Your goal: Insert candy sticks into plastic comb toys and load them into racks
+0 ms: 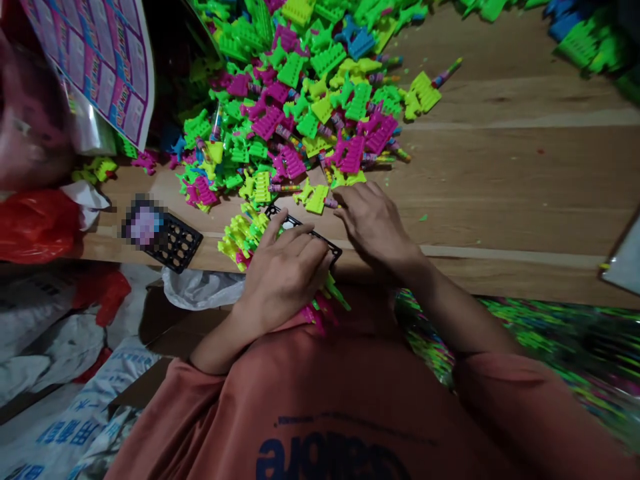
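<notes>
My left hand rests over a black perforated tray at the table's front edge, its index finger stretched out across the tray. Bright plastic pieces stick out on both sides of this hand. Just to the right, my right hand has its fingers pinched at the end of a small candy tube, which is joined to a yellow toy piece. Beyond both hands lies a large pile of green, pink, yellow and blue toy pieces, some with tubes attached.
A second black perforated tray lies on the wooden table at the left. Near it are a red plastic bag and a printed candy sheet. Colourful pieces fill the area below the table's right front edge.
</notes>
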The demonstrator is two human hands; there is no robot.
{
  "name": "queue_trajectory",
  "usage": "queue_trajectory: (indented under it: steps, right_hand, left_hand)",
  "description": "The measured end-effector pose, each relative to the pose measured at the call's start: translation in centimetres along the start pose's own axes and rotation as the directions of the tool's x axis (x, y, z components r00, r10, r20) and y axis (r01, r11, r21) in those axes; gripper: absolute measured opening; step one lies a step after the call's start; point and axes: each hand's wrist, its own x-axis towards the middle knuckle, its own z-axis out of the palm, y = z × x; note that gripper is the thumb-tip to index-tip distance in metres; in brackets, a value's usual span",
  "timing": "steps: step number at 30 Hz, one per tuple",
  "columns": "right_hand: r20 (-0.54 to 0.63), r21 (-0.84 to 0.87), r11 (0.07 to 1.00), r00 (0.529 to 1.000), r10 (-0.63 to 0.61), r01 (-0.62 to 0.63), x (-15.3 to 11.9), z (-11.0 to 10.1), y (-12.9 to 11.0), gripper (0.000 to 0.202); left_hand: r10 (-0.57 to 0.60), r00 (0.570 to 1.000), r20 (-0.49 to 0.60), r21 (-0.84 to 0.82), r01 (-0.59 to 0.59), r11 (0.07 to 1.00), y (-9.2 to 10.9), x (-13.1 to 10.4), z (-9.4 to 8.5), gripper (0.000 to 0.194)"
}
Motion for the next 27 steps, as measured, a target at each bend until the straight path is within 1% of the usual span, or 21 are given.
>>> queue_trajectory:
  steps: [2,6,8,9,10,12,15,18,22,24,26,27]
  right_hand:
    - [-0.017,0.043,0.999,1.0,0.024,-0.023,-1.2,0.3,0.4,0.028]
    - [-0.043,0.191,0.977,0.994,0.106,-0.096,-4.2,-0.3,0.5,0.022]
    - [-0.016,0.304,0.939,0.985,0.172,-0.16,-5.6,-0.5,0.0,0.013]
    - [0.021,0.37,0.909,0.979,0.201,-0.194,-6.2,-0.4,-0.3,0.014]
    - [0.062,0.437,0.872,0.974,0.216,-0.222,-6.7,-0.3,-0.7,0.02]
    - [0.107,0.542,0.809,0.974,0.201,-0.226,-7.3,0.0,-1.4,0.031]
    - [0.095,0.605,0.779,0.987,0.131,-0.162,-7.4,0.3,-2.3,0.038]
    - [0.111,0.608,0.783,0.99,0.082,-0.133,-7.2,0.3,-2.5,0.036]
    - [0.072,0.537,0.844,0.995,-0.066,0.017,-7.7,1.1,-2.3,0.027]
    - [0.112,0.428,0.9,0.984,-0.139,0.078,-8.1,1.9,-2.2,0.021]
    - [0.161,0.287,0.952,0.974,-0.161,0.11,-8.4,2.6,-2.3,0.014]
    - [0.164,0.231,0.964,0.971,-0.173,0.132,-8.3,2.7,-2.3,0.014]
  left_hand:
    - [0.029,0.999,-0.035,-0.011,-0.029,1.0,-0.2,-0.1,0.1,0.025]
    - [0.045,0.997,-0.066,-0.027,-0.047,0.999,-0.6,-0.2,0.3,0.021]
    - [0.036,0.997,-0.075,-0.022,-0.038,0.999,-0.7,-0.2,0.5,0.021]
    - [0.036,0.995,-0.09,-0.016,-0.038,0.999,-0.8,-0.2,0.5,0.021]
    - [0.039,0.994,-0.107,-0.009,-0.04,0.999,-0.7,-0.2,0.6,0.021]
    - [0.042,0.992,-0.12,-0.003,-0.043,0.999,-0.7,-0.2,0.6,0.023]
    - [0.029,0.996,-0.089,-0.011,-0.03,0.999,-0.6,0.0,0.6,0.025]
    - [0.029,0.997,-0.076,-0.009,-0.029,1.0,-0.6,0.1,0.6,0.024]
    - [0.038,0.995,-0.089,0.006,-0.038,0.999,-0.8,0.0,0.7,0.023]
    - [0.054,0.993,-0.102,0.009,-0.053,0.999,-0.9,-0.1,0.7,0.024]
    - [0.094,0.991,-0.098,0.005,-0.094,0.996,-0.8,-0.2,0.5,0.028]
    - [0.122,0.989,-0.086,-0.001,-0.123,0.992,-0.6,-0.2,0.4,0.032]
